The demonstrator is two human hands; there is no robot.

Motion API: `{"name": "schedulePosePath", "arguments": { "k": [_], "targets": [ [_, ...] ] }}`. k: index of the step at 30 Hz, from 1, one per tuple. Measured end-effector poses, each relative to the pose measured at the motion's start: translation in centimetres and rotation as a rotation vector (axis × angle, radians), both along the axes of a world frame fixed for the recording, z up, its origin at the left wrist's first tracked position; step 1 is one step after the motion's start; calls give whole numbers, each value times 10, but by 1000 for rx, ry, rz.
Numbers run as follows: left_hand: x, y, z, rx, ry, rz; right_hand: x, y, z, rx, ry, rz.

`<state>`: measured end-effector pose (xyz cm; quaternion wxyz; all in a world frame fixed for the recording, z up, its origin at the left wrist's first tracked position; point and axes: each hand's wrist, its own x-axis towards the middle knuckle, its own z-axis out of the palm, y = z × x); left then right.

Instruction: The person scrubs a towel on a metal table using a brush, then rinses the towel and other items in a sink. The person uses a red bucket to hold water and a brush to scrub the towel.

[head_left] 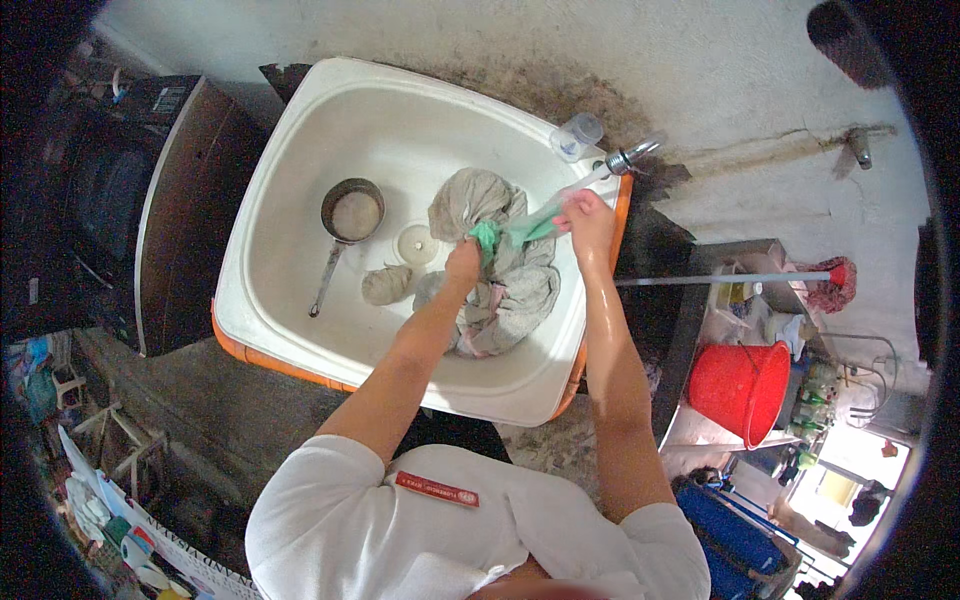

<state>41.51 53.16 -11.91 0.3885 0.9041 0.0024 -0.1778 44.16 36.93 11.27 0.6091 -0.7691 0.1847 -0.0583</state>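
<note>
Over a white sink basin [300, 225], my left hand [463, 264] grips one end of a green cloth [486, 236]. My right hand [587, 217] is raised near the tap [634, 154], its fingers bent at the cloth's other end; whether they pinch it is unclear. Water runs from the tap onto the green cloth. Wet greyish cloths [476, 199] lie bunched beneath and beside my hands, some with a pink part. A balled grey cloth [387, 285] sits apart near the drain [417, 246]. To the left lies a metal saucepan [352, 211] with its handle towards me.
A clear plastic cup [576, 137] stands on the sink's back rim by the tap. Right of the sink are a long-handled brush [829, 277] and a red bucket [739, 390] on a counter. A dark appliance [172, 210] stands at left.
</note>
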Motion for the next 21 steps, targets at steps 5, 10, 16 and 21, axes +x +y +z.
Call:
{"name": "schedulePosePath", "arguments": {
  "k": [5,10,16,21],
  "targets": [
    [49,16,89,140,-557,-139,5,-7,1,-75,-14,35],
    [84,7,202,-349,-220,-138,7,0,4,-174,-35,129],
    [80,-9,221,-1008,-361,-79,10,7,23,-311,65,165],
    [67,-38,165,-507,-275,-214,-16,-10,11,333,-196,30]
  ]
}}
